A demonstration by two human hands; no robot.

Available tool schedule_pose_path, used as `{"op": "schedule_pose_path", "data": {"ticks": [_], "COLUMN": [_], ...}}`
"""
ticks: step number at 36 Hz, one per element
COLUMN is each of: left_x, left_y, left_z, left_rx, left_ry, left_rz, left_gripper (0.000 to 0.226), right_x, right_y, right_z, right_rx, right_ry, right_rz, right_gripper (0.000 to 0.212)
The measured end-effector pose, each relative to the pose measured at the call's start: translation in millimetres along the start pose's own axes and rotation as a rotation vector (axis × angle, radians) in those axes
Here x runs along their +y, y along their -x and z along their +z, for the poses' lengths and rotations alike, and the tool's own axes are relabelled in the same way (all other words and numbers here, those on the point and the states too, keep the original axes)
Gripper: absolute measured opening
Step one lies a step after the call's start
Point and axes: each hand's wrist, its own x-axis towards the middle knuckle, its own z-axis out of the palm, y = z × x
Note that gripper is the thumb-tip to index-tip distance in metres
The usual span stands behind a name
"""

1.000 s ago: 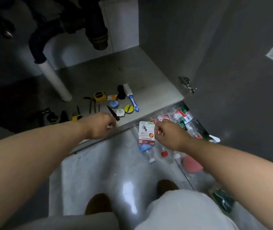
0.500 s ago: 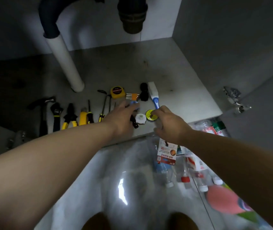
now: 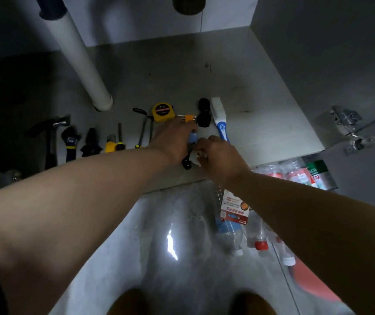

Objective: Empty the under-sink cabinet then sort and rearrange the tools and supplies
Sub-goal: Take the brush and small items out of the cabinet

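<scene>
- Evidently, the small white roll (image 3: 194, 158) was at the front edge of the cabinet floor (image 3: 261, 110), pinched by the right hand's (image 3: 218, 155) curled fingers.
- The left hand (image 3: 173, 139) covered a blue piece (image 3: 192, 138); finger state could not be told.
- Handling, judged: light, rigid; grip across the rim.
- Count: one hammer (image 3: 51, 142), one tape measure (image 3: 162, 112), one brush (image 3: 219, 119).

A home's under-sink cupboard; a white plastic drain pipe (image 3: 79, 64) meets the grey laminate cabinet floor (image 3: 250, 87); a steel door hinge (image 3: 348, 128) at the right; clear plastic bottles (image 3: 227, 235) on the glossy grey room floor (image 3: 113, 258) outside.
</scene>
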Motion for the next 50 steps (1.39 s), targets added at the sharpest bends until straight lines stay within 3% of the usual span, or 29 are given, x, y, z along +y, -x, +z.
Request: {"op": "schedule_pose_path", "data": {"ticks": [7,12,17,21,26,31,43,50], "left_x": [3.8,12.1,41.6,71.5,103.5,116.7,102.9,100.4], "left_y": [3.1,20.0,55.5,88.0,113.3,128.0,146.3,142.3], "left_z": [4.5,1.0,-1.6,10.1,29.6,55.5,101.6,109.7], "left_rx": [0.115,0.131,-0.002,-0.104,-0.385,-0.514,-0.649,-0.679], "left_ry": [0.098,0.189,0.340,0.337,0.331,0.282,0.501,0.479], "left_rz": [-0.020,-0.042,0.064,0.128,0.207,0.243,-0.003,-0.026], "left_gripper": [0.026,0.016,0.011,0.012,0.010,0.015,0.016,0.019], "right_x": [11.7,24.7,29.6,37.2,43.6,56.7,61.0,54.1], "right_y": [31.4,77.5,137.2,188.0,240.0,267.0,261.5,262.7], "right_z": [-21.2,-35.2,-43.1,-37.1,-25.0,-6.6,55.8,61.1], "right_rx": [0.094,0.028,-0.151,-0.310,-0.434,-0.427,-0.228,-0.163], "right_ry": [-0.217,-0.334,-0.349,-0.294,-0.166,-0.107,-0.174,-0.209], "right_rz": [-0.005,0.083,0.090,0.221,0.279,0.408,0.536,0.581], "right_gripper": [0.015,0.008,0.012,0.011,0.016,0.012,0.020,0.042]}}
